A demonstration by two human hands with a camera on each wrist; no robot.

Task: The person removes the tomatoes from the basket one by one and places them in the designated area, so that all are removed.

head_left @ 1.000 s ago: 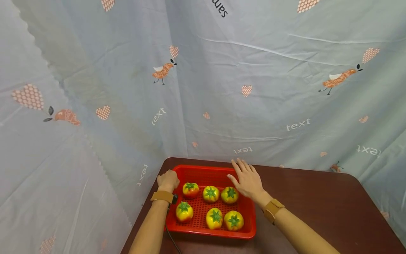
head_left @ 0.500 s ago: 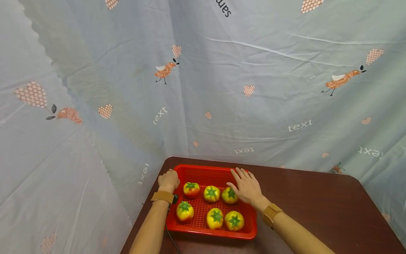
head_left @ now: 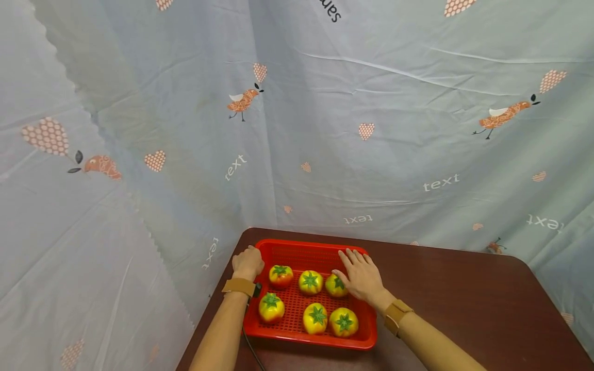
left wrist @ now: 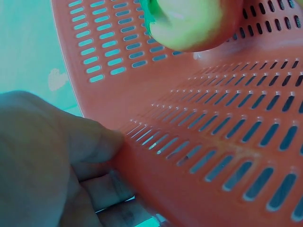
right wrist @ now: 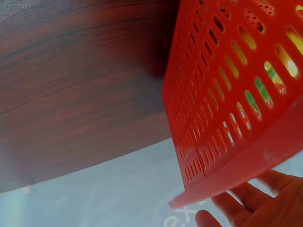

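A red perforated plastic basket (head_left: 297, 254) holds several yellow-red, tomato-like fruits (head_left: 315, 318) with green star-shaped tops. My left hand (head_left: 248, 263) grips the basket's left rim; in the left wrist view the thumb (left wrist: 97, 142) lies on the inner wall and the other fingers curl underneath outside. Over the right rim, my right hand (head_left: 364, 277) lies with straight, spread fingers, partly covering the back right fruit (head_left: 335, 286). The right wrist view shows its fingers (right wrist: 246, 195) right at the basket rim (right wrist: 236, 182).
The basket stands on the left part of a dark brown table (head_left: 455, 304), whose surface stretches to the right. A pale patterned curtain (head_left: 325, 170) hangs behind and to the left. A black cable (head_left: 252, 350) runs from the left wrist past the basket's front left corner.
My right hand has come down and slightly towards me at the basket's right rim. The left hand keeps its grip, and the fruits lie as before.
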